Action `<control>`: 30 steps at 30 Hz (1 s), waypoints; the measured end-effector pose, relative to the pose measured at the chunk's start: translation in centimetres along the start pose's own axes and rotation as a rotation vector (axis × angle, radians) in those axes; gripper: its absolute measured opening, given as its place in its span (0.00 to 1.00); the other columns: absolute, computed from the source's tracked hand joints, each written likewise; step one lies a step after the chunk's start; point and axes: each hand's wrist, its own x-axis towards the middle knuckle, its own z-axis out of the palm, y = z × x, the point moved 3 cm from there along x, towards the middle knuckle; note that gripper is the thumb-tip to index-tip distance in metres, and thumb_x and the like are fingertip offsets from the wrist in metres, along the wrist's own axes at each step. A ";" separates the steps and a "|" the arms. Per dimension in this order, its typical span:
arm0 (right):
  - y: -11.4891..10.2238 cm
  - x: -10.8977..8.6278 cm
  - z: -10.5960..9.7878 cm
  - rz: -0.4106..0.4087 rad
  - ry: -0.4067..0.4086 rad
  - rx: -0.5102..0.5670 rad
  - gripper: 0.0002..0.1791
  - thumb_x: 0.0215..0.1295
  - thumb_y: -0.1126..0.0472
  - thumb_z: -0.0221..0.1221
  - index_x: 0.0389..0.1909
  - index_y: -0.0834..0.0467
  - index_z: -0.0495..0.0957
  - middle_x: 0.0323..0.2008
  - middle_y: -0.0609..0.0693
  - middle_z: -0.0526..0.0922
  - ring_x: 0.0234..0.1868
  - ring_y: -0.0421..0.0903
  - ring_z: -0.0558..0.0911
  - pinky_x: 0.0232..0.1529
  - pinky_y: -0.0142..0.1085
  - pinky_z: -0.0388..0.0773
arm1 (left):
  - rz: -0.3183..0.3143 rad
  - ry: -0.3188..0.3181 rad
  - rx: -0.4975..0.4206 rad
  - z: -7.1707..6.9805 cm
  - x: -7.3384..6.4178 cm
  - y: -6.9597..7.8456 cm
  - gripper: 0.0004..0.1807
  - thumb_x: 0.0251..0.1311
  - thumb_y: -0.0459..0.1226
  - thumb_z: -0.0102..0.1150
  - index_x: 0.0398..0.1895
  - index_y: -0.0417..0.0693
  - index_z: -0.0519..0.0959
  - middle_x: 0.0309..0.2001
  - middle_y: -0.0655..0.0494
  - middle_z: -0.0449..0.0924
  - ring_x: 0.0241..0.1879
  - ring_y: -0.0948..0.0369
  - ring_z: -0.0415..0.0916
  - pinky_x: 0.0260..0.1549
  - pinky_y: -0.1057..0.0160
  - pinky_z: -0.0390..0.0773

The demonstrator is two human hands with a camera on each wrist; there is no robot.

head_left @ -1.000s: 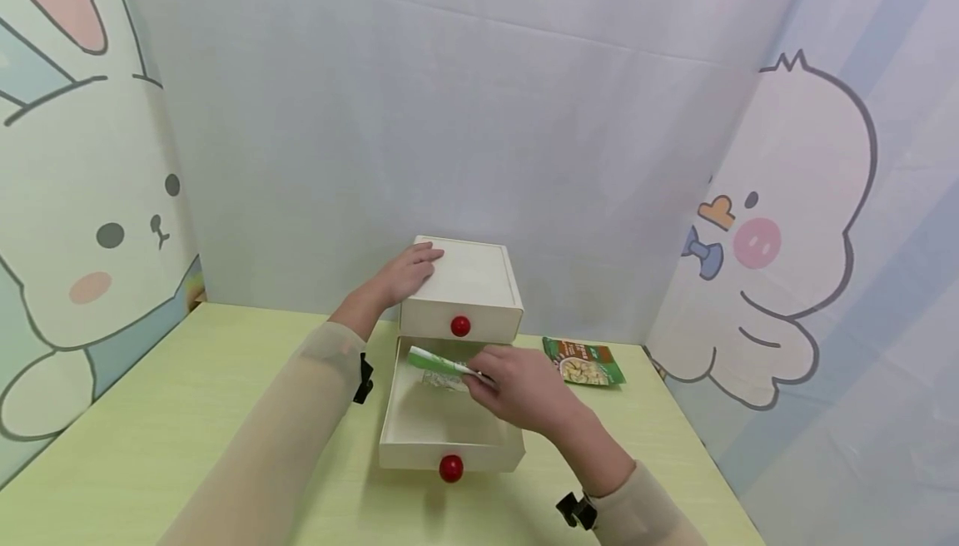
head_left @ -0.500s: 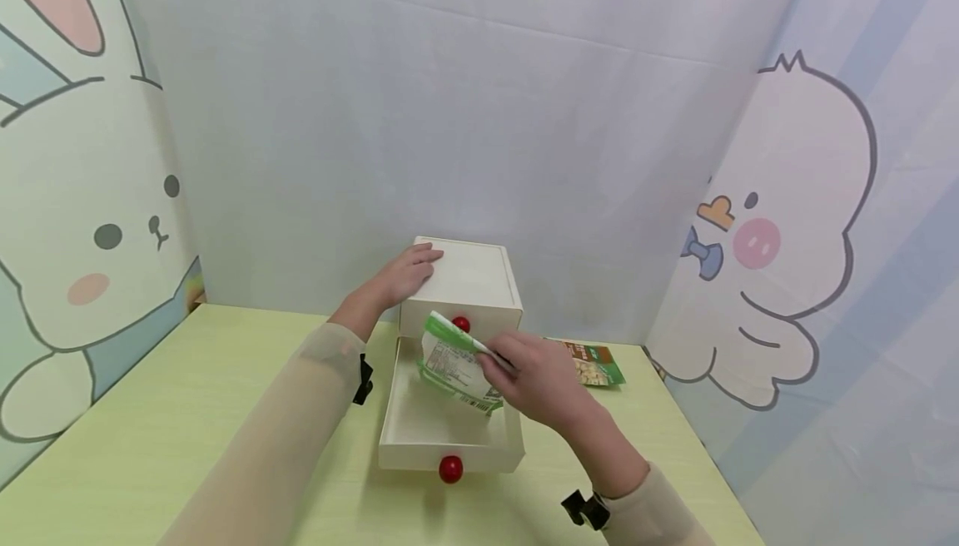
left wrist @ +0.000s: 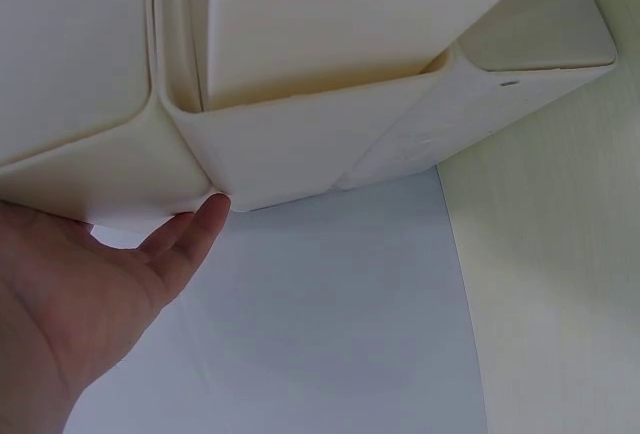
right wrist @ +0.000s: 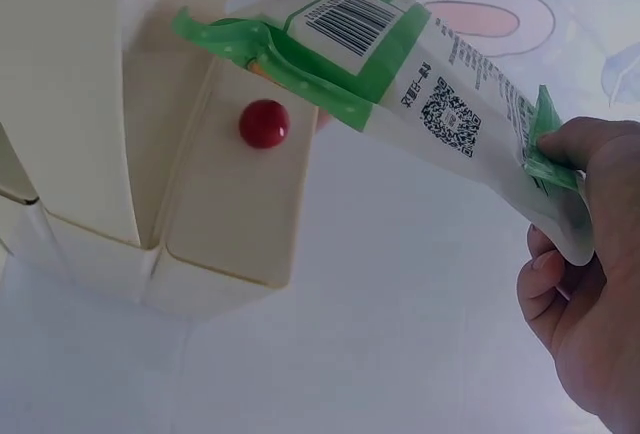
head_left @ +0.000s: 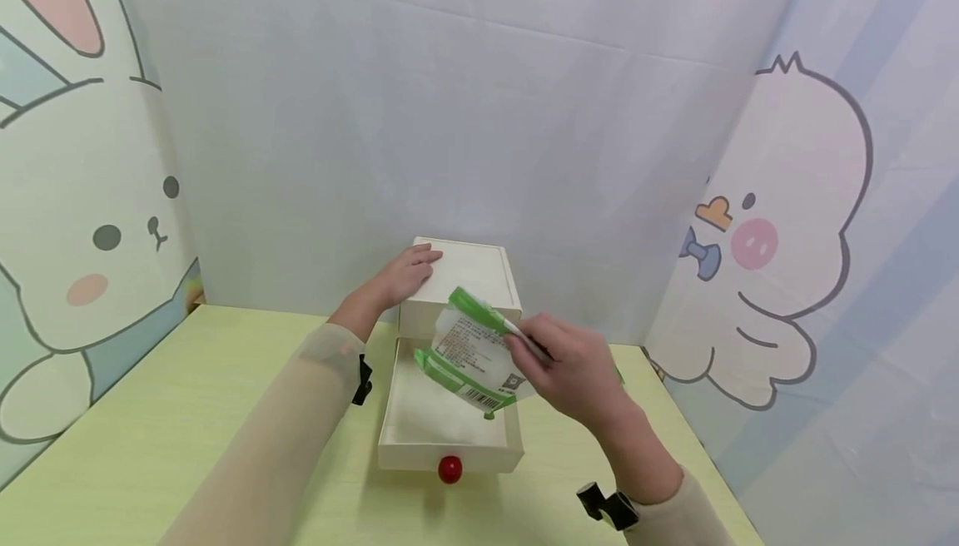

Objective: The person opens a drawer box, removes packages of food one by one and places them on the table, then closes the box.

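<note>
One white cabinet (head_left: 475, 267) stands on the surface (head_left: 285, 363), and I count two drawers in it. The upper drawer (head_left: 417, 320) is pushed in, so I cannot see its contents. The lower drawer (head_left: 412, 456) is pulled well out, its pale floor showing, with one red knob (head_left: 449, 469) on its front.

Over that lower drawer hangs one green-and-white package (head_left: 468, 350), tilted — the right hand (head_left: 573, 367) has it by one edge, fingers curled and thumb pressed against it. The package bears one barcode and one QR code; I cannot tell what is inside. Just past that hand a sliver of green shows, mostly covered.

The left hand (head_left: 408, 273) rests on the cabinet's left upper edge, its fingers fairly straight and loosely spread, with nothing in their hold.

Both arms wear pale sleeves, with a black clip near each wrist — two in all. Two cartoon figures, a rabbit (head_left: 90, 221) and a chick (head_left: 794, 221), flank the cabinet on the cloth walls.
</note>
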 end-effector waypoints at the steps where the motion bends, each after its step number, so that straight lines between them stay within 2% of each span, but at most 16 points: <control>1: 0.2 0.0 -0.4 0.009 0.008 0.004 0.16 0.84 0.54 0.59 0.34 0.56 0.83 0.25 0.44 0.81 0.20 0.31 0.65 0.19 0.21 0.61 | -0.003 -0.001 0.000 0.0 0.0 -0.1 0.32 0.85 0.42 0.33 0.86 0.42 0.63 0.91 0.42 0.46 0.90 0.39 0.39 0.87 0.34 0.42; 5: 1.3 -0.2 -2.3 0.070 0.015 0.031 0.13 0.82 0.56 0.61 0.36 0.59 0.85 0.26 0.46 0.84 0.21 0.33 0.67 0.19 0.22 0.62 | -0.008 -0.009 0.002 0.1 0.0 -0.2 0.32 0.85 0.42 0.33 0.86 0.42 0.64 0.91 0.41 0.46 0.90 0.38 0.38 0.87 0.34 0.43; 11: 2.9 -0.9 -4.8 0.138 0.071 0.065 0.00 0.67 0.69 0.68 0.36 0.62 0.87 0.26 0.50 0.83 0.22 0.34 0.68 0.20 0.22 0.65 | -0.021 -0.014 -0.018 0.2 0.1 -0.3 0.32 0.85 0.42 0.33 0.87 0.43 0.63 0.91 0.43 0.45 0.91 0.40 0.36 0.88 0.35 0.42; 17: 4.9 -2.3 -6.9 0.181 0.121 -0.038 0.07 0.58 0.74 0.71 0.36 0.62 0.88 0.26 0.50 0.84 0.23 0.34 0.69 0.21 0.23 0.65 | -0.026 -0.016 -0.020 0.1 0.0 -0.2 0.32 0.86 0.42 0.33 0.87 0.44 0.62 0.91 0.44 0.45 0.91 0.40 0.35 0.87 0.34 0.41; 23: 7.4 -4.6 -8.4 0.315 0.120 -0.135 0.07 0.60 0.75 0.73 0.36 0.62 0.88 0.27 0.51 0.84 0.24 0.33 0.71 0.23 0.21 0.66 | -0.028 -0.010 -0.006 0.1 -0.1 0.0 0.32 0.86 0.43 0.33 0.88 0.45 0.62 0.91 0.45 0.45 0.91 0.40 0.36 0.88 0.35 0.42; 30: 10.7 -7.6 -9.4 0.549 0.035 -0.237 0.03 0.68 0.67 0.72 0.36 0.63 0.88 0.25 0.52 0.82 0.24 0.32 0.70 0.22 0.23 0.65 | -0.030 -0.004 -0.017 0.1 -0.1 0.0 0.32 0.86 0.43 0.33 0.87 0.46 0.62 0.91 0.46 0.46 0.91 0.41 0.35 0.88 0.35 0.41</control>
